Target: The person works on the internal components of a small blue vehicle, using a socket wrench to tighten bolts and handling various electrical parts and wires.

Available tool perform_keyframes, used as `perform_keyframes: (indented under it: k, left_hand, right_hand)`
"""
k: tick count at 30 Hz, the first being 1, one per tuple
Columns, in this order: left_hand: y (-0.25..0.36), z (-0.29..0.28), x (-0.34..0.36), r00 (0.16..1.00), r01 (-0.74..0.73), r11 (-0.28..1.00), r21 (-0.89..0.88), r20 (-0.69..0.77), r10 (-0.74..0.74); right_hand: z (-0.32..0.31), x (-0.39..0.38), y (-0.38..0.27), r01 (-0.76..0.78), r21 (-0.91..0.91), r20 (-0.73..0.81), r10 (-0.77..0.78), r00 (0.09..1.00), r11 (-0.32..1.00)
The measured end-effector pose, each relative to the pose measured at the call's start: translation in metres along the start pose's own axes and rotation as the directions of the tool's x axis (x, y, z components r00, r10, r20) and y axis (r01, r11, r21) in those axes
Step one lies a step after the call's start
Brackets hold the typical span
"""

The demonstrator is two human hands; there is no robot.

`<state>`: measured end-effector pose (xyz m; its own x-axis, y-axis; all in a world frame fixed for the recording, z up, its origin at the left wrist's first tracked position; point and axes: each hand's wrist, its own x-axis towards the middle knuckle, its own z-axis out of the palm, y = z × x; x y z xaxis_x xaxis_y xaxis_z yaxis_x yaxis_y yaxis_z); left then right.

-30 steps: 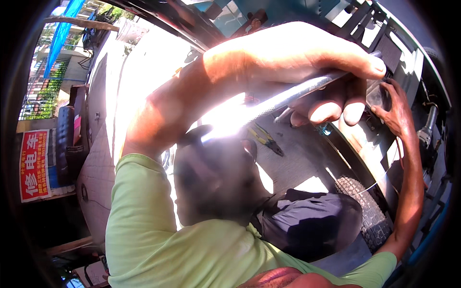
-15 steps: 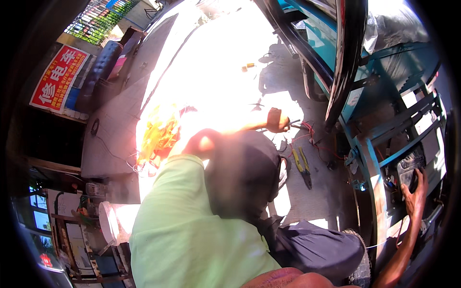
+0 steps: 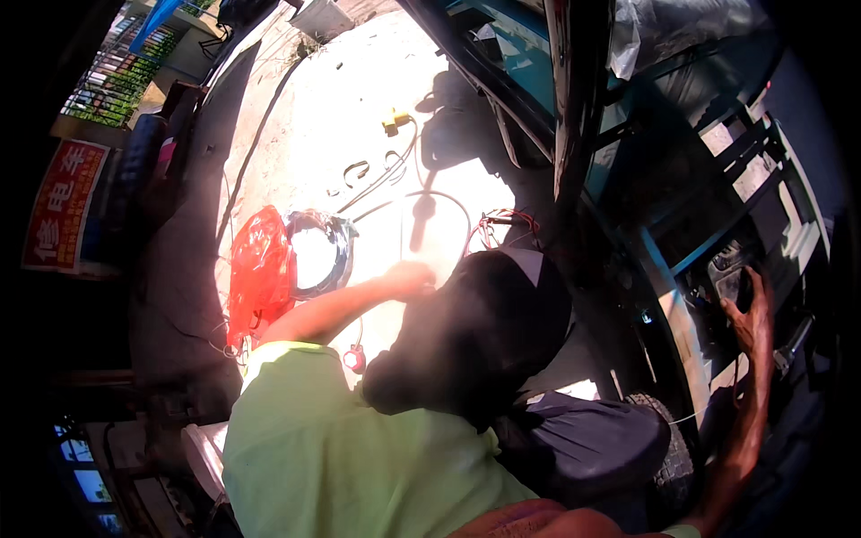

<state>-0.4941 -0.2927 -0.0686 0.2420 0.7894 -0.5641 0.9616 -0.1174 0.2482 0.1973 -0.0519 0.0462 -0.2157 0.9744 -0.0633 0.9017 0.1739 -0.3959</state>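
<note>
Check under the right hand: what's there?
Beneath the right hand: a dark part, visible beyond the fingertips and between thumb and fingers, near a teal frame bar. Whatever the palm and fingers cover can't be seen.

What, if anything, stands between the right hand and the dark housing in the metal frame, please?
Nothing visible: the right hand is at the edge of the dark housing, seemingly touching it.

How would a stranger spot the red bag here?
Start at the big patch of sunlit ground and find the left hand. Left of it, just above the green sleeve in the picture, lies the bag. Unlike the ring beside it and the flat sign farther left, it's crumpled, shiny red plastic.
</note>
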Motion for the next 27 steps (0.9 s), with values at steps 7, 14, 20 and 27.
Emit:
perform_keyframes:
  k: [7, 14, 20, 27]
  left_hand:
    - [0.196, -0.157, 0.12, 0.799, -0.539, 0.621, -0.569, -0.111, 0.591]
    - [0.427, -0.229, 0.241, 0.312, -0.929, 0.369, 0.001, -0.533, 0.787]
    - [0.447, -0.182, 0.323, 0.186, -0.894, 0.372, 0.249, -0.548, 0.815]
    - [0.43, -0.17, 0.331, 0.267, -0.884, 0.415, 0.216, -0.496, 0.826]
  right_hand:
    - [0.001, -0.009, -0.011, -0.021, -0.215, -0.068, 0.006, 0.998, 0.976]
    - [-0.014, -0.013, -0.039, -0.028, -0.084, -0.052, 0.024, 0.998, 0.996]
    - [-0.011, -0.02, -0.042, -0.119, 0.021, -0.142, 0.121, 0.982, 0.993]
    - [0.017, -0.03, -0.048, -0.352, -0.094, -0.211, 0.327, 0.921, 0.931]
